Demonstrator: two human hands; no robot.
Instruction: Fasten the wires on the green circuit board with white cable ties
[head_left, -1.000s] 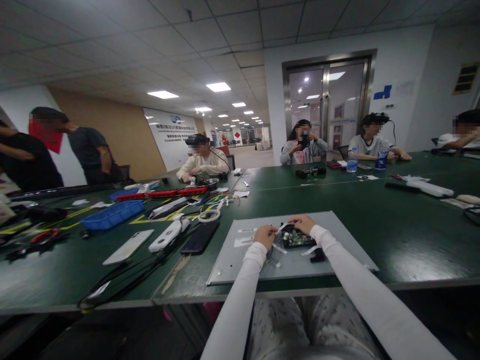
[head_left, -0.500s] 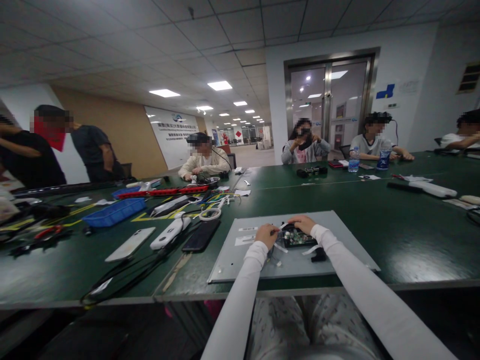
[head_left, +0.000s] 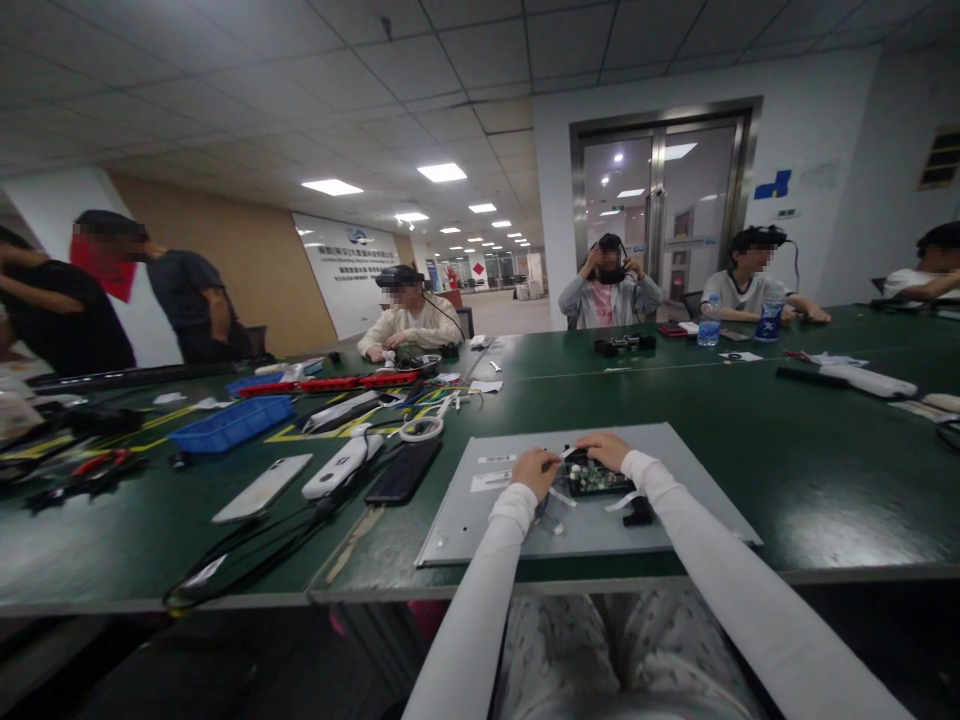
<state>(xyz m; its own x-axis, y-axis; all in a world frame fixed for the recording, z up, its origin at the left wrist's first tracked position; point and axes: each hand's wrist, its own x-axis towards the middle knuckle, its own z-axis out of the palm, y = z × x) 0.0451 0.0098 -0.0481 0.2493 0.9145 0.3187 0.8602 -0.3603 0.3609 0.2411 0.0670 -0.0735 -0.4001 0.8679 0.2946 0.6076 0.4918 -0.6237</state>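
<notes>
A flat grey panel lies on the table before me, with a green circuit board in a dark frame on it. My left hand is at the board's left side, fingers pinched together; what they hold is too small to make out. My right hand reaches over the board's far edge, its fingertips bent down towards the left hand. A small white strip shows between the two hands. Thin wires and white tape hang about the board, and a black piece rests near its right front corner.
To the left lie a dark phone, a white phone, a white device with cables, a tape roll and a blue tray. Bottles stand across the green table. Several people sit or stand around it.
My hands stay nearly in place at the board; a white strip shows more clearly between them. Across the table, a person's raised hands have moved apart and up beside the head.
</notes>
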